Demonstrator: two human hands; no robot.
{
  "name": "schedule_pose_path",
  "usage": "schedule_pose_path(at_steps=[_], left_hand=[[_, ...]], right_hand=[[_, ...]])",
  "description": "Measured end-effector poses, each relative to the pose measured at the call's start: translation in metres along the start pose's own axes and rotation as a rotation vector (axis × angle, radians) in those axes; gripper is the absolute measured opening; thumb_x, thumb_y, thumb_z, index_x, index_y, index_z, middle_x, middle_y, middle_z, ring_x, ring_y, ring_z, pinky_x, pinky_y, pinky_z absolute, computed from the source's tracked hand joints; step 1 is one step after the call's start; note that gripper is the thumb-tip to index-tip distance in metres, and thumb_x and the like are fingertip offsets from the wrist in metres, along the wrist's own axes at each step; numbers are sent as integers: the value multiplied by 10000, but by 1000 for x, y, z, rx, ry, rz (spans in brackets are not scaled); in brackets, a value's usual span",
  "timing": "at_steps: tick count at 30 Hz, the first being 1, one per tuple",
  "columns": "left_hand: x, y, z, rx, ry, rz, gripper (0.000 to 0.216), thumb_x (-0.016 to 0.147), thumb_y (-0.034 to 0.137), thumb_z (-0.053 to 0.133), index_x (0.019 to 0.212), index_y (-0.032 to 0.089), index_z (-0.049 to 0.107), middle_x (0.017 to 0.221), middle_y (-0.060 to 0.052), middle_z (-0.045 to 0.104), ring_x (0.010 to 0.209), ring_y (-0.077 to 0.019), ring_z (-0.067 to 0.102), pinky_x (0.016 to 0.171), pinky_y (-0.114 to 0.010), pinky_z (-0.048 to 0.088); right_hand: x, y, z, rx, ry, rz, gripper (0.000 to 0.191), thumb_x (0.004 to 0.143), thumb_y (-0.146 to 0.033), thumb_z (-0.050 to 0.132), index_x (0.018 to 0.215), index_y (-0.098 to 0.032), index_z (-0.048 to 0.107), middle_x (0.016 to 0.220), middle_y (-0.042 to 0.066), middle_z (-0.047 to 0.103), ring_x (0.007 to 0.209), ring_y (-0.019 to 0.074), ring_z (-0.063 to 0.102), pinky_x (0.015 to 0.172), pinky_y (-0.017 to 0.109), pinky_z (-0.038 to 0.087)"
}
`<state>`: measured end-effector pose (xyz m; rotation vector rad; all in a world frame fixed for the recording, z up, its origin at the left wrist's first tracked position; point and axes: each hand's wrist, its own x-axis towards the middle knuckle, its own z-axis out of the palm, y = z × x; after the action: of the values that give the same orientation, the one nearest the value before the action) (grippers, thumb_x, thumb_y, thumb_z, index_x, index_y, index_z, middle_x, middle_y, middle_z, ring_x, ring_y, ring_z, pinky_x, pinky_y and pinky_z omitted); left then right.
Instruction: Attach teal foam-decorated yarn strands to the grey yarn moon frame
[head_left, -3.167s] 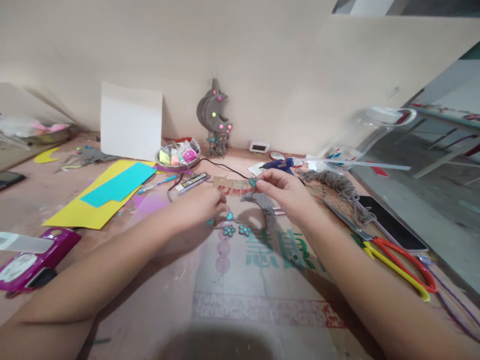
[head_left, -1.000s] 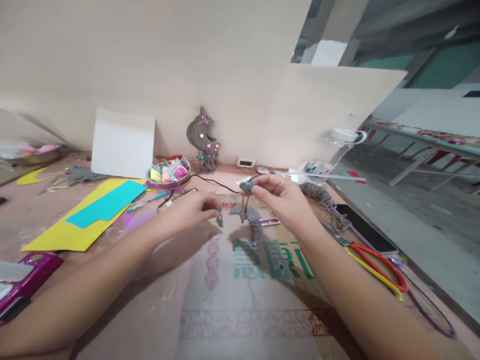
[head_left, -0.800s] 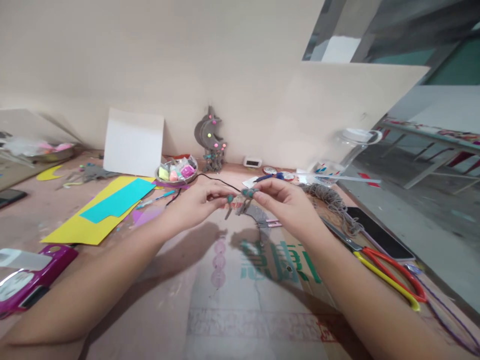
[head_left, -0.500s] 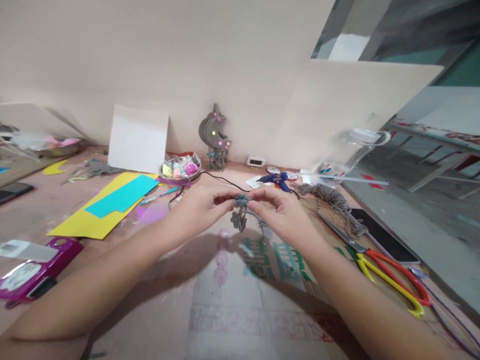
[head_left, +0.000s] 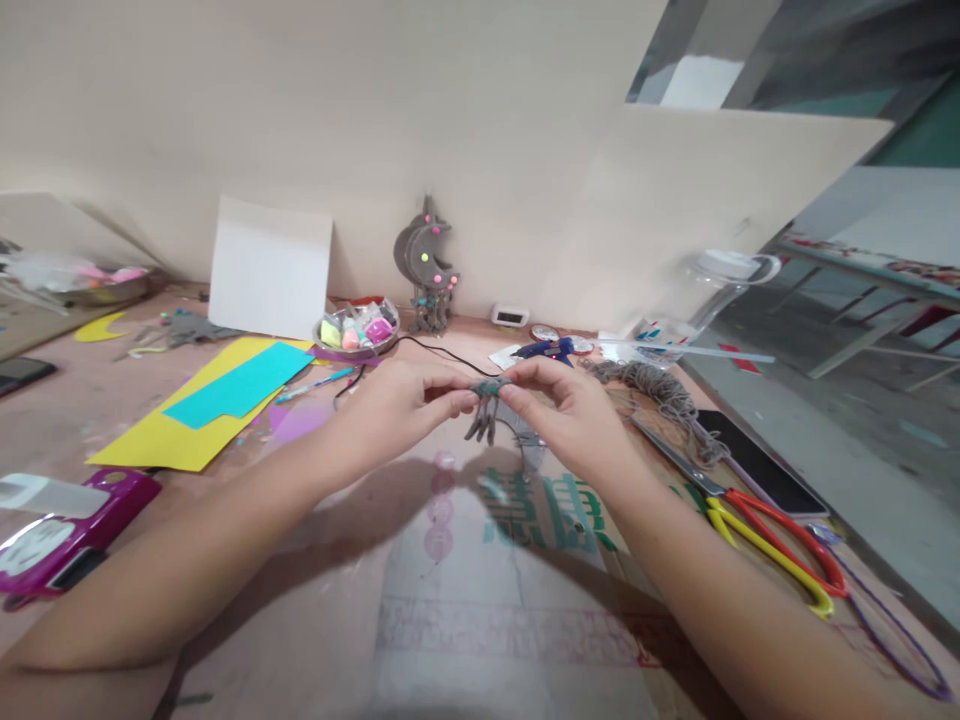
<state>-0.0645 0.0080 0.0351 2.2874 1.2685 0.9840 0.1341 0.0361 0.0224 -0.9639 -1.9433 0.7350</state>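
Just beyond left hand (head_left: 394,405), packet-filled bowl (head_left: 367,353)

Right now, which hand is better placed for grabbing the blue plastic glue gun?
Probably the right hand: the blue glue gun lies just beyond it, farther from the left hand. Both hold small grey-turquoise pieces.

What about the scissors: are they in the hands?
No, the scissors lie beside the right forearm, while the left hand and right hand pinch a small grey-and-teal piece.

Grey-and-teal charms (head_left: 488,390) between left hand (head_left: 416,400) and right hand (head_left: 562,402); turquoise sheet (head_left: 238,385), yellow sheet (head_left: 150,432) left of the left hand; grey yarn (head_left: 661,388), red-and-yellow-handled scissors (head_left: 724,493) right of the right hand.
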Motion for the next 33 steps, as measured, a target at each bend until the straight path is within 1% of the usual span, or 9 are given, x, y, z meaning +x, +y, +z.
schedule_pose_path(at_steps=[4, 9, 14, 17, 23, 26, 28, 31, 33], left_hand=[[1, -2, -1, -48, -1, -9, 204, 890, 260, 554, 824, 210, 740, 736, 26, 721, 669, -118, 634, 635, -216, 470], [4, -13, -4, -95, 43, -91, 252, 904, 339, 533, 873, 173, 720, 859, -31, 722, 803, -160, 650, 715, -266, 504], [9, -29, -8, -433, -11, -198, 297, 885, 431, 564, 918, 151, 657, 905, -68, 735, 803, -163, 691, 757, -308, 565], [11, -33, -8, -517, -76, -238, 302, 882, 442, 569, 902, 149, 641, 880, -71, 743, 796, -159, 706, 753, -300, 577], [12, -35, -8, -333, -135, -176, 273, 897, 383, 536, 938, 151, 674, 842, -48, 728, 780, -140, 684, 707, -245, 549], [13, -37, -8, -191, -172, -163, 275, 893, 379, 514, 887, 166, 688, 817, -33, 718, 751, -140, 667, 681, -240, 527], [15, -44, -5, -144, -241, -225, 306, 889, 399, 501, 852, 159, 689, 799, -40, 720, 726, -147, 664, 656, -237, 517], [17, -62, 5, -89, -408, -384, 396, 885, 452, 474, 815, 132, 697, 786, -69, 728, 685, -162, 670, 599, -228, 500], [18, -74, 12, -9, -434, -419, 389, 866, 451, 500, 819, 131, 717, 770, -73, 728, 676, -179, 668, 565, -228, 477]], right_hand=[[0, 2, -1, 33, -21, 12, 100, 837, -284, 595, 846, -196, 642, 830, 17, 681, 799, 167, 624, 778, 314, 468], [5, 8, -5, 109, -24, 63, 137, 819, -325, 610, 845, -190, 614, 837, 28, 671, 811, 172, 627, 783, 330, 483], [7, 15, 0, 243, -120, 161, 163, 808, -338, 623, 813, -185, 568, 743, 13, 660, 711, 155, 647, 703, 307, 514], [6, 13, 4, 303, -134, 194, 160, 800, -332, 633, 817, -189, 564, 742, 8, 657, 693, 148, 653, 674, 295, 527], [4, 6, 4, 336, -139, 178, 131, 804, -309, 632, 810, -189, 580, 747, 3, 661, 687, 132, 648, 684, 287, 541], [5, 6, 4, 339, -144, 174, 119, 805, -298, 628, 797, -190, 579, 718, 0, 660, 682, 134, 643, 691, 295, 543], [5, 8, 4, 352, -148, 169, 115, 803, -292, 629, 800, -188, 580, 727, 2, 662, 685, 134, 644, 698, 299, 542], [5, 9, 4, 368, -147, 164, 109, 798, -281, 628, 797, -185, 577, 728, -1, 650, 684, 130, 643, 700, 294, 536], [4, 9, 4, 368, -150, 158, 99, 800, -271, 621, 797, -185, 571, 716, -4, 641, 674, 129, 643, 691, 290, 531]])
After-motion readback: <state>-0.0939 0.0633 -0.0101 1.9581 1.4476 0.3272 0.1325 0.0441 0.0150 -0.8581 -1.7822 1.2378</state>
